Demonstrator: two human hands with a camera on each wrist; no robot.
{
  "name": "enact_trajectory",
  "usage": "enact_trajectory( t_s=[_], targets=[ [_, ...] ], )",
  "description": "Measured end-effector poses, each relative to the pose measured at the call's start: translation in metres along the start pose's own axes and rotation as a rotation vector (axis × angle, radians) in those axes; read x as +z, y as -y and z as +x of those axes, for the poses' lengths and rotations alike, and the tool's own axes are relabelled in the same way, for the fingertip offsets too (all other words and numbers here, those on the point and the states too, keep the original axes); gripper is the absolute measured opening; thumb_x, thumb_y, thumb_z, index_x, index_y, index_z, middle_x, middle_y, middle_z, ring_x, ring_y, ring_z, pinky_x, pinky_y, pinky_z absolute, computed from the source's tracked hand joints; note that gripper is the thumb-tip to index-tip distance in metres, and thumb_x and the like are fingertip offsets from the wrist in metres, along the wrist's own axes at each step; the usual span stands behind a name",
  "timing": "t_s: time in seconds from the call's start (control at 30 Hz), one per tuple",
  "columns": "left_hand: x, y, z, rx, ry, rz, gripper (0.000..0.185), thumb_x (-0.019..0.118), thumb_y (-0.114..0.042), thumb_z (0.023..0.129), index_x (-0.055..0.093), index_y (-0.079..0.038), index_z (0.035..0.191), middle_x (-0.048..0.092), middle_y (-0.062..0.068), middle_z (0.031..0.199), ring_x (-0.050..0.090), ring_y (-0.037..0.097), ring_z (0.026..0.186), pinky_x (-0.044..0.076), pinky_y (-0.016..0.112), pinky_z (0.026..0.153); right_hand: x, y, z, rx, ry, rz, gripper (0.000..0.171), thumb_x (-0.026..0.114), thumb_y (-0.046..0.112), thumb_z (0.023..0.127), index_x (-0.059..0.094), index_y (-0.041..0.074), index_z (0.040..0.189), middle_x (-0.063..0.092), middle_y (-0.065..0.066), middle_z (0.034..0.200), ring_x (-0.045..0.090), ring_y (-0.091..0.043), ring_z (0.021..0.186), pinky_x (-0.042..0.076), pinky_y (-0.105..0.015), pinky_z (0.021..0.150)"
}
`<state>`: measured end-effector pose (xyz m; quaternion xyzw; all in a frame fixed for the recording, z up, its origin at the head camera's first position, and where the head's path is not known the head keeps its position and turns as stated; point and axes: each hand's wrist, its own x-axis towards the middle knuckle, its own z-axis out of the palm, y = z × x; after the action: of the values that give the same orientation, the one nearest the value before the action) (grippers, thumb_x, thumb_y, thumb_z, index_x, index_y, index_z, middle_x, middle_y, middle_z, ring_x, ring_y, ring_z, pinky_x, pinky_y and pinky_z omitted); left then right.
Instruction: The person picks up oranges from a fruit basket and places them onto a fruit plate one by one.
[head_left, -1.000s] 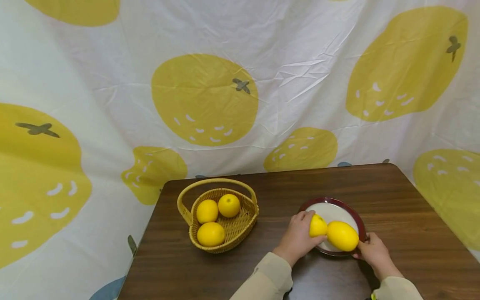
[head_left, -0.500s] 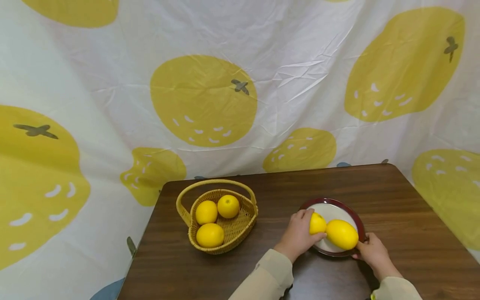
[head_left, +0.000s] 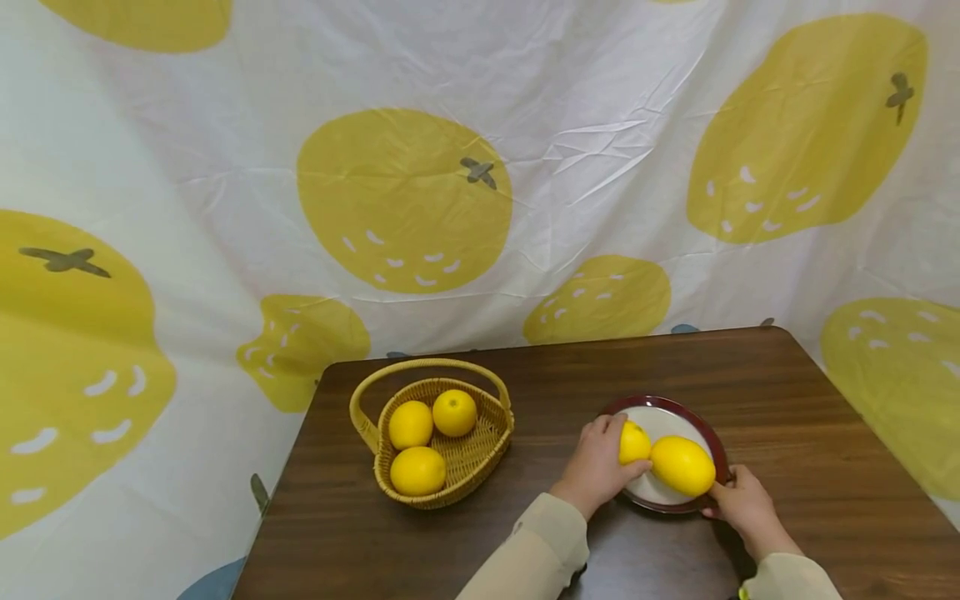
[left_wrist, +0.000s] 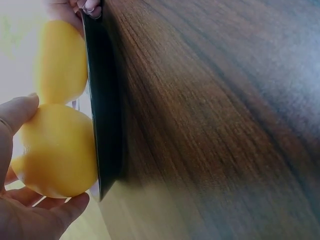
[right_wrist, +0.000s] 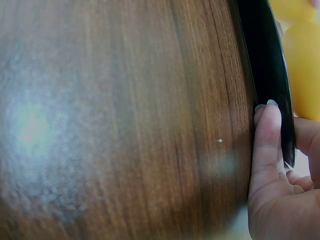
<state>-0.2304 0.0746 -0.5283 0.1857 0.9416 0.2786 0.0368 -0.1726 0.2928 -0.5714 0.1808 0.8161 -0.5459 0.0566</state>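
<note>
A round plate (head_left: 718, 446) with a white inside and dark red rim is on the right half of the table. My left hand (head_left: 597, 467) grips a yellow lemon (head_left: 633, 443) at the plate's left side; in the left wrist view, thumb and fingers curl round this lemon (left_wrist: 60, 150). Beside it on the plate lies a second lemon (head_left: 682, 465), the two nearly touching. My right hand (head_left: 750, 510) pinches the plate's right rim. In the right wrist view, fingers (right_wrist: 267, 135) lie under the plate's dark underside (right_wrist: 272, 60), with the thumb above the rim.
Left of the plate stands a wicker basket (head_left: 487, 442) with a tall arched handle, holding three lemons (head_left: 417, 472). Beneath everything is a dark wooden table (head_left: 555, 392). Behind it hangs a white cloth (head_left: 585, 167) printed with large yellow fruit.
The head view has shifted very slightly. Both hands, the lemons and the plate keep the same arrangement.
</note>
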Motion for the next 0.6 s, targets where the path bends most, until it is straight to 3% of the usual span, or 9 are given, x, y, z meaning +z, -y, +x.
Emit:
enact_trajectory(
  t_s=[0.37, 0.6],
  targets=[
    [0.000, -0.003, 0.014, 0.045, 0.023, 0.080, 0.075, 0.073, -0.052, 0.089, 0.045, -0.021, 0.151, 0.051, 0.000, 0.146, 0.049, 0.018, 0.130, 0.046, 0.027, 0.108, -0.003, 0.002, 0.000, 0.009, 0.004, -0.018, 0.045, 0.054, 0.013, 0.100, 0.035, -0.018, 0.127, 0.052, -0.012, 0.085, 0.064, -0.008, 0.061, 0.057, -0.022, 0.061],
    [0.000, -0.003, 0.017, 0.024, 0.049, 0.090, 0.076, 0.072, -0.054, 0.089, 0.043, -0.024, 0.152, 0.049, -0.001, 0.149, 0.048, 0.017, 0.132, 0.047, 0.028, 0.108, -0.001, 0.001, 0.000, 0.009, 0.000, -0.010, 0.043, 0.054, 0.011, 0.099, 0.035, -0.017, 0.126, 0.053, -0.011, 0.085, 0.064, -0.007, 0.061, 0.056, -0.021, 0.061]
  ],
)
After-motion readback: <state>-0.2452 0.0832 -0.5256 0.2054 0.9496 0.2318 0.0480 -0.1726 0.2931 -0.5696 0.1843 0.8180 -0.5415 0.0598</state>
